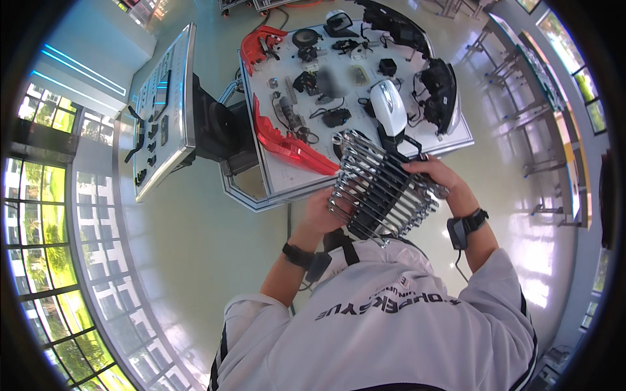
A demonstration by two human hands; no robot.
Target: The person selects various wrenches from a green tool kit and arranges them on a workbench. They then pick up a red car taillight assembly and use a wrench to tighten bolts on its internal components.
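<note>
White mirror [389,107] blocks ahead; left hand [319,212] has room leftward.

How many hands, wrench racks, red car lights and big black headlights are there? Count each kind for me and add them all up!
Hands: 2, left hand and right hand
Wrench racks: 1, the wrench rack in those hands
Red car lights: 2, far red light and near red light
Black headlights: 2, far headlight and near headlight
Total: 7
</note>
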